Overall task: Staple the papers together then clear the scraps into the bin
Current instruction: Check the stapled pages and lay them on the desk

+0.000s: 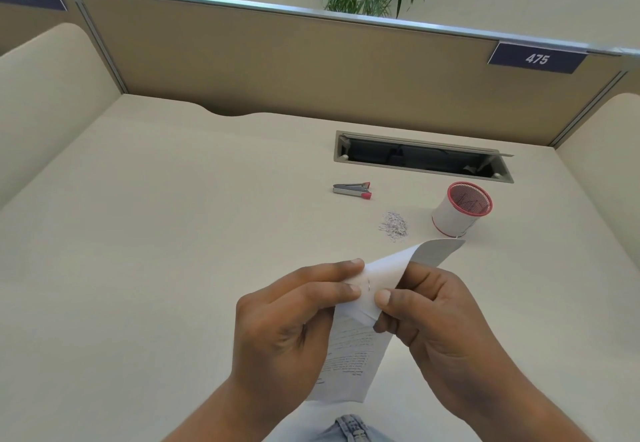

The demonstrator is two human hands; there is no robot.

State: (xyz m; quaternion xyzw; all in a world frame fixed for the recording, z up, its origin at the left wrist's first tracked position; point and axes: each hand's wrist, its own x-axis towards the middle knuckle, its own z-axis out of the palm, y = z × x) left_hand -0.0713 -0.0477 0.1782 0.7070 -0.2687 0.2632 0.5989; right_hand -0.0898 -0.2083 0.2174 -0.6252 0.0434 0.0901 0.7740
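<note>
Low in the frame's centre, the left hand (287,323) and right hand (429,313) are pinching the papers (356,348), print unreadable. Above right are lying scraps (394,226), stapler (352,191), bin (460,208). Partition labels (537,58) are reading 474, 475.

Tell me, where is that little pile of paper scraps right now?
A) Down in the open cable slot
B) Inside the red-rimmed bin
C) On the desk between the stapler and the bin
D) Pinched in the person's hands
C: the scraps lie loose on the desk, nearer than the stapler and left of the bin, while both hands hold only the papers.
</note>
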